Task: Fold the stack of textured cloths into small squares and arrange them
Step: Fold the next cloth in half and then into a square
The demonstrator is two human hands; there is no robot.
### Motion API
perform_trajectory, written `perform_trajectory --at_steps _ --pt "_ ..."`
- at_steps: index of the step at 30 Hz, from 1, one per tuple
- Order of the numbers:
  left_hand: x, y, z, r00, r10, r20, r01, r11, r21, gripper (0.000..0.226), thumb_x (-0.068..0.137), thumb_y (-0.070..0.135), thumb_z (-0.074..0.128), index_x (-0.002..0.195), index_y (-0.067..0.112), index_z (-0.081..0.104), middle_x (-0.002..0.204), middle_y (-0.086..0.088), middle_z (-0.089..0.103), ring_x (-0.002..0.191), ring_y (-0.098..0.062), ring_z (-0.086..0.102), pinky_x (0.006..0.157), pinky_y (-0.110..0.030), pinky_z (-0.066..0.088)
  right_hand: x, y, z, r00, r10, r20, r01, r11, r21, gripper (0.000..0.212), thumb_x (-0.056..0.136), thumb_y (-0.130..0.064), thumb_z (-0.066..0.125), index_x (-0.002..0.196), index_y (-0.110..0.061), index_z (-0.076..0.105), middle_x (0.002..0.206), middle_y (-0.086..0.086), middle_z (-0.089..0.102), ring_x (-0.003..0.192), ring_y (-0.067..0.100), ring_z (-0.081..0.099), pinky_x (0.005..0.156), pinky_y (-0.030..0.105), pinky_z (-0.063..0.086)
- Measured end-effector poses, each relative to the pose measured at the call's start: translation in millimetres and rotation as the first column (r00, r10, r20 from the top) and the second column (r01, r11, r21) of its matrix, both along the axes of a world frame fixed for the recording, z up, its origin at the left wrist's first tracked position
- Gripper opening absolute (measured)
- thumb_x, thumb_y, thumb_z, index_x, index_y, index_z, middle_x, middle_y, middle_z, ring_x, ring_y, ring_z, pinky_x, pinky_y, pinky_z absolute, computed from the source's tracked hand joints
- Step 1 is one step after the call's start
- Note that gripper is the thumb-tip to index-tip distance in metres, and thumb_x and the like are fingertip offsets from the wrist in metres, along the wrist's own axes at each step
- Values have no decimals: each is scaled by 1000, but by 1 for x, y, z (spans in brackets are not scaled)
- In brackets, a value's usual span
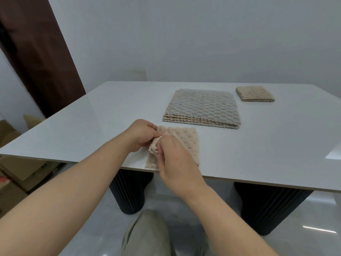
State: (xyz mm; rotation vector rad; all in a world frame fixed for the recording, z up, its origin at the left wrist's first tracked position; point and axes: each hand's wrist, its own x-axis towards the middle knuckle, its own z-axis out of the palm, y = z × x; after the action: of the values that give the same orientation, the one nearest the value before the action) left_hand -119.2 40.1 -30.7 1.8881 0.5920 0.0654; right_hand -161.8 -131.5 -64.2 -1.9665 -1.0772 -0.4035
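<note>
We note the left hand (142,134) and right hand (177,159) both pinching the bunched edge of the beige scallop-textured cloth (188,143) lying flat rightward of the grip; we advise aligning corners before pressing the fold.

White table (92,117) on black fluted legs (129,193) — cardboard boxes (16,174) left.

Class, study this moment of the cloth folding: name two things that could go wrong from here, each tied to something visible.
1. The beige cloth lies at the table's near edge, so a tug could drag it off.
2. The left hand and right hand both pinch its left side, leaving the rest loose; the fold may come out skewed.
</note>
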Motion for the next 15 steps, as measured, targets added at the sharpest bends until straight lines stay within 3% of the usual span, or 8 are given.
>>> perform_trajectory --at_steps 3,8,12,15 --pt "-1 1 0 1000 2 13 -2 999 46 14 85 8 81 94 9 71 92 -10 73 83 -22 69 86 -40 59 1 2 -4 1000 5 27 -4 999 -35 37 89 3 54 90 -27 32 89 -5 42 70 20 40 56 43 42" --pt "0 5 -1 999 -31 29 24 981 193 22 79 10 86 96 14 73 89 -4 71 75 -16 67 71 -31 59 1 3 -13 998 23 58 -11 982 -188 37 86 6 56 88 -22 33 82 -3 42 65 20 37 50 41 37" --pt "3 9 -2 997 -78 22 67 947 313 34 78 19 88 109 18 75 99 1 72 82 -12 65 73 -27 52 -1 1 -9 989 81 120 -33 931 -363 37 80 8 54 89 -20 31 83 -3 36 59 18 30 45 31 19" --pt "5 12 0 998 -61 24 50 950 307 15 89 28 77 99 18 79 92 1 75 79 -11 64 73 -27 51 2 -5 9 985 166 50 -133 908 -397 24 90 -7 53 92 -22 35 89 -4 42 66 18 40 52 37 35"
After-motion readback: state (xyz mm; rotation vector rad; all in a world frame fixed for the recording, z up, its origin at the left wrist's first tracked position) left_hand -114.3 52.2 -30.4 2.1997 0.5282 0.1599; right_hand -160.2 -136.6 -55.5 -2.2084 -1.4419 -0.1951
